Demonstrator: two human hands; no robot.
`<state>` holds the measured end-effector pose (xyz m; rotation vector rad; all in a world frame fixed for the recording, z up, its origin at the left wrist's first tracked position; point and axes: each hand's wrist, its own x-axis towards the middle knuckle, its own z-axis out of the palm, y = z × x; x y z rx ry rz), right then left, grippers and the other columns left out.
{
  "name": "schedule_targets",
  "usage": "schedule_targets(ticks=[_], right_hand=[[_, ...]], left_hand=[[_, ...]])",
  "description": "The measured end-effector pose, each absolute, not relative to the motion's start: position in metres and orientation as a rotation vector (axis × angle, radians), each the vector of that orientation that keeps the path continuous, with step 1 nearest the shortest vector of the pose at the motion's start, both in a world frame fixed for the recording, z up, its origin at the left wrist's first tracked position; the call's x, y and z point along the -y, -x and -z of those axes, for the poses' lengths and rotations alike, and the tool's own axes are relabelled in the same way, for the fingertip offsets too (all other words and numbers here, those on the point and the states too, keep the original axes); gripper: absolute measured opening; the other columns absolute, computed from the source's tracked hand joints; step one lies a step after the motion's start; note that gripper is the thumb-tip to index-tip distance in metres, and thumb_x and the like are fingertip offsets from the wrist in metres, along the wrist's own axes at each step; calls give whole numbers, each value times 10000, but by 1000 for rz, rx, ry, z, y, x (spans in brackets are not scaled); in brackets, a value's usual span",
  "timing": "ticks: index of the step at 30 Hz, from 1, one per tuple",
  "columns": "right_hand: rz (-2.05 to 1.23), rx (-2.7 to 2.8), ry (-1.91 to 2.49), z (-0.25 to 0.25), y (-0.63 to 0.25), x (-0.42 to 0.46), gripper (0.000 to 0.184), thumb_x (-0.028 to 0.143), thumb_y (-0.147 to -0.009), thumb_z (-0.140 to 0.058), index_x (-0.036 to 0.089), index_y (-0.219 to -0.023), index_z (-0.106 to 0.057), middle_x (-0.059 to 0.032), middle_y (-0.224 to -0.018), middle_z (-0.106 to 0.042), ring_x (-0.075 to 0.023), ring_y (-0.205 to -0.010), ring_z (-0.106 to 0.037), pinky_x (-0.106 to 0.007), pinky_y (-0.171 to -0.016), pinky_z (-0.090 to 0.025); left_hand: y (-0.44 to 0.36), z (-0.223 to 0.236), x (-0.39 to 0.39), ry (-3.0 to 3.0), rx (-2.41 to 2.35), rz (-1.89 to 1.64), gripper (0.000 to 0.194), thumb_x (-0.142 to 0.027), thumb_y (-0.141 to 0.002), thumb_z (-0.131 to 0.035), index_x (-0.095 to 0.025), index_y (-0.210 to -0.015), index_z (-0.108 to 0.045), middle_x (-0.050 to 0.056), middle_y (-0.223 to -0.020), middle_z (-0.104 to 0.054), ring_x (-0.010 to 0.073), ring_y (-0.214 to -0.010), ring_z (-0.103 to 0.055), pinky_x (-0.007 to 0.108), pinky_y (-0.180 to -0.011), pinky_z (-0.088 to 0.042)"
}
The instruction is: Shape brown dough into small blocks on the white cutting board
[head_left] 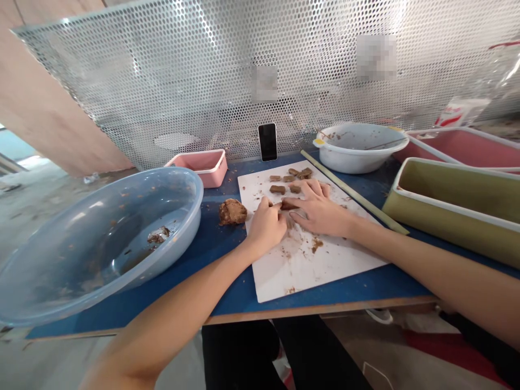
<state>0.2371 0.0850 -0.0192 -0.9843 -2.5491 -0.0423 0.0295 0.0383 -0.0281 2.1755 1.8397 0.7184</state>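
Note:
A white board lies on the blue table, smeared with brown crumbs. On it, a short brown clay-like roll lies between my hands. My left hand is closed, its fingers curled and pinching at the roll's left end. From the other side, my right hand rests with fingers spread and its fingertips over the roll, partly hiding it. Just beyond the fingers are several short brown pieces, some bunched together near the board's far edge. A rough brown lump sits left of the board.
A big blue basin stands left, a small pink box behind it. A phone leans against the perforated metal sheet. To the right are a flat green-yellow strip, white basin, green trough and pink tray.

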Motion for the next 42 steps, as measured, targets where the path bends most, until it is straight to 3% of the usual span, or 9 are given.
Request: schedule_targets(ticks=[8,17,25,33,37,42], right_hand=[[48,2575,977,20,-238,-86,482,494,-1149,-484,308,-1496,-761,-188,-1760,-470,-500,-1595,-400,-766,-1211,-391],[81,2559,972,22,-239,-87,446,487,-1124,-534,325,-1460,-779,-163,-1760,-492,-502,-1561,-432,-763,-1202,-401],[66,2581,1002,22,-239,-87,465,477,-1103,-542,332,-1482,-771,-155,-1774,-477,-519,-1572,-415,-764,-1221,-371],[88,2478,1021,19,-243,-89,581,467,-1109,-532,314,-1665,-607,-188,-1666,-534,-473,-1530,-452,-693,-1208,-392],[108,2402,1063,19,-248,-94,529,433,-1103,-542,344,-1612,-655,-160,-1651,-542,-468,-1516,-451,-687,-1195,-396],[80,2323,1125,18,-253,-97,433,385,-1104,-503,291,-1444,-754,-176,-1602,-572,-475,-1490,-458,-697,-1164,-418]], left_hand=[[-29,30,-40,-2155,-1853,-771,285,-99,-1034,-552,-129,-1192,-787,153,-1222,-595,310,-1199,-684,472,-1206,-543],[-30,27,-39,-2131,-1833,-760,299,-97,-1041,-544,-116,-1237,-769,172,-1272,-592,324,-1233,-672,498,-1226,-533],[-29,28,-39,-2126,-1829,-779,241,-91,-1026,-570,-142,-1144,-774,145,-1209,-596,311,-1202,-669,470,-1198,-538],[-28,30,-39,-2129,-1840,-773,262,-108,-1048,-567,-139,-1193,-783,151,-1236,-583,323,-1231,-675,480,-1219,-533],[-26,30,-39,-2131,-1834,-760,254,-127,-1056,-559,-143,-1182,-780,146,-1230,-577,320,-1218,-676,489,-1217,-539],[-26,29,-39,-2136,-1826,-753,225,-125,-1047,-558,-153,-1133,-764,135,-1202,-566,308,-1192,-672,483,-1204,-545]])
